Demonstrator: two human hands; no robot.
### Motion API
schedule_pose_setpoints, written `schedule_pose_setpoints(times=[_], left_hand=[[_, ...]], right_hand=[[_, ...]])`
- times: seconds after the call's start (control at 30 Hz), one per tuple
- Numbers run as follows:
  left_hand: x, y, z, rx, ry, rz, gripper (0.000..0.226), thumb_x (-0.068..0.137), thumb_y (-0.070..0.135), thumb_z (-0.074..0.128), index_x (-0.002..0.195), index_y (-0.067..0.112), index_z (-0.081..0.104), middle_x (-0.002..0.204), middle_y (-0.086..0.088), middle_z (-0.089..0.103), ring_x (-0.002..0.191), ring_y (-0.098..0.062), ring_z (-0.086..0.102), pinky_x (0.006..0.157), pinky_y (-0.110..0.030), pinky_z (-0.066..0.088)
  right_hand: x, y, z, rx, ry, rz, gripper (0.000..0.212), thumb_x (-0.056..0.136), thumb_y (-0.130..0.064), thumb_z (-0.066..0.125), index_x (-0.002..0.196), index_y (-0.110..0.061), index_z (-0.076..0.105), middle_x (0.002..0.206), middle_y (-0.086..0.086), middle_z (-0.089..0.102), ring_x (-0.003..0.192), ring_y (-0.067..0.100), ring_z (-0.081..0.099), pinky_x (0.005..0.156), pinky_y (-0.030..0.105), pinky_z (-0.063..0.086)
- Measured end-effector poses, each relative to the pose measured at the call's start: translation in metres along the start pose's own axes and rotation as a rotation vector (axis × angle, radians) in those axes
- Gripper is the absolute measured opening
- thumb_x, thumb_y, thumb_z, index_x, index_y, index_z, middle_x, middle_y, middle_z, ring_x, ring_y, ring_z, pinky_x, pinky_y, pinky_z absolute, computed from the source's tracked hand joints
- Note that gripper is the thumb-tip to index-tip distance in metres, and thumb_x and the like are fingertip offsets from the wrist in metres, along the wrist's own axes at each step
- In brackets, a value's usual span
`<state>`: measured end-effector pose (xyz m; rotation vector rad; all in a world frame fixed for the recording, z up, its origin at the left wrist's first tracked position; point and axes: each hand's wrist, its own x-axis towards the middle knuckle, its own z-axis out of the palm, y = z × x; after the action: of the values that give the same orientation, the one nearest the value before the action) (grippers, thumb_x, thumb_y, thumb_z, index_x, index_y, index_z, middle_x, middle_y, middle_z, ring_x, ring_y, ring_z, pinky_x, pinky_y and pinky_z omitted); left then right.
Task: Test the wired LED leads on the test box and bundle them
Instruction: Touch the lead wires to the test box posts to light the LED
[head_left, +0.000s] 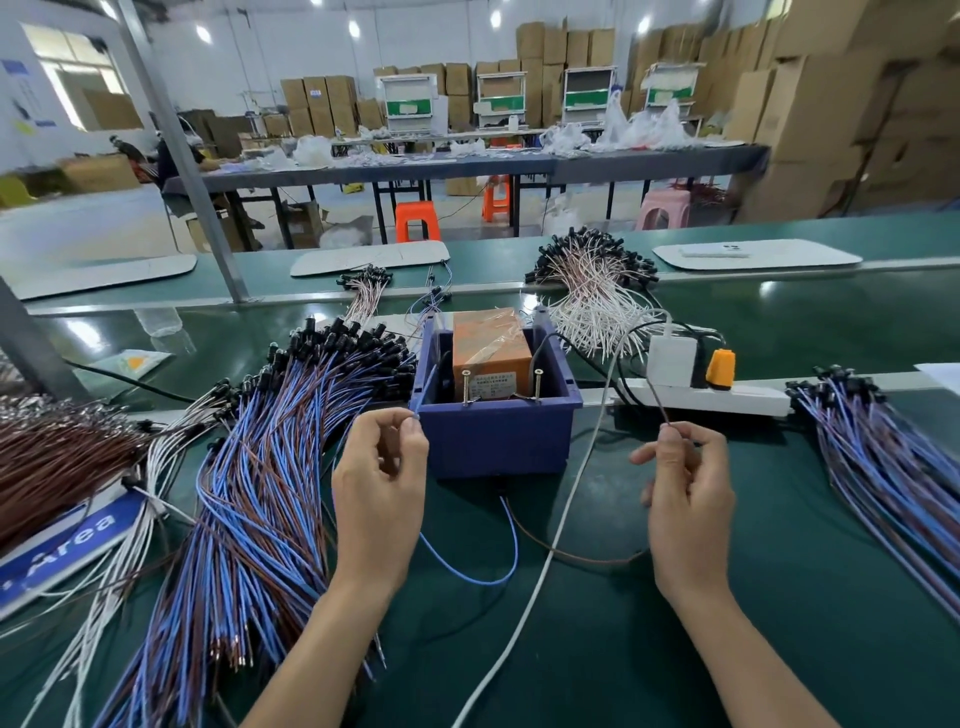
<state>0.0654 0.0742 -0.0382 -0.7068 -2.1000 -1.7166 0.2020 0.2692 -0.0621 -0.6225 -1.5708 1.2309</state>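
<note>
Left of the test box (498, 431) lay a big heap of blue-and-brown LED leads (270, 467), and farther left a brown bundle (52, 457). Just beside the box's left front corner, the left hand (382, 499) had its thumb and forefinger pinched on the end of the blue wire (467, 571), the other fingers loosely curled. That wire looped down in front of the box and met the brown wire (587, 558) under the box's front wall; the LED itself was too small to make out. Inside the box, two upright screws (466, 387) stood before an orange block.

Right of the box, the right hand (685, 499) pinched the brown wire's tip, with its forefinger partly extended. A white cable (571, 499) ran between the two hands, across the brown wire. Farther right lay another heap of leads (883, 457).

Neither tip was on a screw. I judged three risks:
- A tip could slip off its screw and give a false fail.
- The two bare ends could touch each other.
- The brown wire could snag on the white cable as it rose.
</note>
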Motion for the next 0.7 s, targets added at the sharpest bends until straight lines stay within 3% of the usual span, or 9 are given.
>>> schedule_pose_setpoints(times=[0.1,0.23,0.3,0.4,0.53,0.63,0.7], left_hand=[[-0.008,0.021,0.005,-0.101,-0.051,-0.031,0.012,0.101,0.032,0.056,0.091,0.036,0.059,0.07,0.005,0.056,0.057,-0.006,0.046,0.052,-0.019,0.039],[-0.014,0.071,0.029,-0.238,-0.222,0.013,0.008,0.095,0.047,0.056,0.094,0.039,0.059,0.076,0.007,0.069,0.065,-0.016,0.058,0.062,-0.028,0.051],[-0.013,0.096,0.044,-0.295,-0.329,0.02,0.009,0.093,0.048,0.056,0.093,0.039,0.058,0.079,0.006,0.073,0.065,-0.014,0.062,0.065,-0.031,0.054],[-0.009,0.125,0.062,-0.382,-0.434,0.043,0.008,0.099,0.032,0.062,0.091,0.034,0.06,0.083,0.008,0.074,0.064,-0.009,0.066,0.057,-0.025,0.053],[-0.008,0.141,0.078,-0.324,-0.467,0.134,0.007,0.101,0.027,0.061,0.101,0.035,0.061,0.089,0.019,0.069,0.067,-0.003,0.063,0.06,-0.018,0.049],[-0.024,0.133,0.089,-0.296,-0.566,-0.03,0.007,0.103,0.036,0.054,0.109,0.037,0.057,0.095,0.019,0.069,0.061,0.002,0.057,0.057,-0.015,0.044],[-0.04,0.124,0.094,-0.246,-0.774,-0.092,0.013,0.105,0.04,0.046,0.11,0.037,0.059,0.095,0.018,0.072,0.057,0.005,0.057,0.059,-0.017,0.043]], right_hand=[[-0.007,-0.012,0.0,0.085,0.004,0.054,0.009,0.104,-0.033,0.053,0.101,-0.028,0.06,0.085,-0.013,0.07,0.063,0.005,0.061,0.063,0.022,0.052],[-0.016,-0.044,0.009,0.195,-0.034,0.017,0.011,0.103,-0.032,0.055,0.097,-0.031,0.064,0.09,-0.007,0.072,0.078,0.01,0.071,0.072,0.015,0.053],[-0.018,-0.059,0.014,0.232,-0.072,0.023,0.011,0.105,-0.031,0.054,0.102,-0.027,0.063,0.092,-0.005,0.074,0.082,0.012,0.073,0.073,0.015,0.053],[-0.018,-0.074,0.016,0.277,-0.117,0.066,0.016,0.108,-0.028,0.045,0.106,-0.021,0.059,0.084,-0.009,0.074,0.073,0.008,0.069,0.064,0.017,0.053],[-0.013,-0.081,0.002,0.265,-0.059,0.091,0.027,0.11,-0.032,0.038,0.1,-0.024,0.062,0.064,-0.019,0.054,0.059,-0.002,0.048,0.055,0.011,0.041],[-0.001,-0.084,-0.018,0.354,0.029,0.172,0.029,0.111,-0.028,0.038,0.095,-0.02,0.061,0.059,-0.017,0.046,0.053,0.002,0.04,0.049,0.014,0.036],[0.008,-0.086,-0.031,0.466,0.087,0.197,0.029,0.111,-0.024,0.036,0.089,-0.019,0.054,0.056,-0.013,0.043,0.048,0.005,0.035,0.045,0.016,0.031]])
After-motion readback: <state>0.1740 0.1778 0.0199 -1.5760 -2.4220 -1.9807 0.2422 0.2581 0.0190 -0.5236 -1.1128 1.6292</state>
